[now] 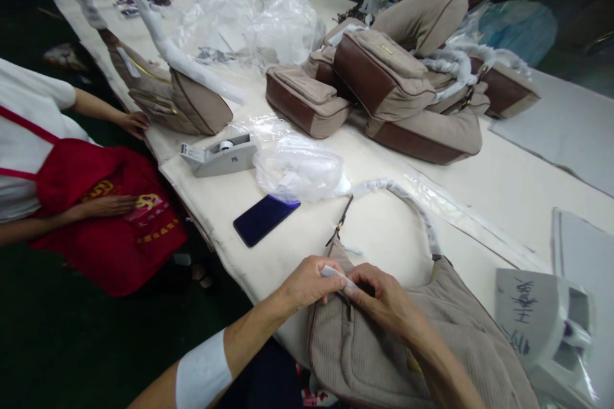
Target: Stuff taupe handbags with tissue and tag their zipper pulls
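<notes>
A taupe corduroy handbag [367, 358] lies on the table in front of me, and its shoulder strap [426, 217] is wrapped in clear plastic. Over the bag's upper edge, near a zipper, my left hand [309, 282] pinches a small white strip [333, 273]. My right hand [381, 297] grips the other end of that strip between thumb and fingers. The two hands are close together, just above the zipper pull [350, 312]. What lies beneath the strip is hidden by my fingers. A dark phone [266, 220] rests on the table beyond my left hand.
Grey tape dispensers stand at left [225, 158] and right [532, 313]. Crumpled plastic [302, 169] lies ahead. More taupe and brown bags [384, 77] are piled farther back. Another bag [192, 99] sits by a person in a red apron [110, 217]. Other people work at the far side.
</notes>
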The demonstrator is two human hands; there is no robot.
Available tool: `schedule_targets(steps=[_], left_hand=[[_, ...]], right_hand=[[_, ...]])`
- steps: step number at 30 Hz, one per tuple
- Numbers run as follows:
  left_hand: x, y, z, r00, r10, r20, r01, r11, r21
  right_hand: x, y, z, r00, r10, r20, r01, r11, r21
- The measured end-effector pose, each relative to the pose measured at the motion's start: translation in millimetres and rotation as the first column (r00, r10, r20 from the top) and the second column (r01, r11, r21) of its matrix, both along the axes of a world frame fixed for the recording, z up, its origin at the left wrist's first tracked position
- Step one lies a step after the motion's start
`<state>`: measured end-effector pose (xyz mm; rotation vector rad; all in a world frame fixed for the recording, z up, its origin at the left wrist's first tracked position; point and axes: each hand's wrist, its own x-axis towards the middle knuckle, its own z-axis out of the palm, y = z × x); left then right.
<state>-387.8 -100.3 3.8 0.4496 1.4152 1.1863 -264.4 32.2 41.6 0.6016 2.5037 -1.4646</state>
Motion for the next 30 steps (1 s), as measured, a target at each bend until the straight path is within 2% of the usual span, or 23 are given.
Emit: schedule_targets(steps=[6, 9, 13, 19, 25, 27, 30], left_hand=[[-10.3, -7.9, -2.3, 0.986, -0.145, 0.085, 0.144, 0.989, 0.019], [-7.9, -7.6, -2.5, 0.996, -0.076, 0.048, 0.076, 0.997, -0.006], [1.7, -10.0, -4.3, 0.999, 0.006, -0.04, -0.006, 1.0, -0.009], [-0.6, -15.0, -5.3, 0.995, -0.052, 0.082, 0.054, 0.998, -0.018], [6.6, -12.4, -2.5, 0.998, 0.055, -0.031, -0.055, 0.998, 0.001], [8.8, -13.8, -2.0, 0.998, 0.054, -0.044, -0.054, 0.998, 0.011], [7.4, -16.8, -2.6, 1.0, 0.003, 0.015, -0.003, 1.0, 0.015]], right_hand=[[-1.6, -0.9, -0.3, 0.999, 0.039, 0.018, -0.039, 0.999, 0.011], [-2.1, -3.3, 2.0, 0.999, 0.032, 0.033, -0.034, 0.998, 0.048], [-0.2, -10.3, -0.4, 0.997, -0.04, 0.061, 0.031, 0.99, 0.139], [5.7, -15.6, -6.6, 0.999, -0.041, 0.022, 0.037, 0.983, 0.181], [6.7, -18.2, -6.6, 0.997, -0.078, 0.028, 0.071, 0.977, 0.2], [6.1, -18.0, -7.2, 0.996, -0.074, 0.04, 0.065, 0.981, 0.185], [5.6, -17.9, -7.3, 0.998, -0.064, 0.028, 0.058, 0.982, 0.182]])
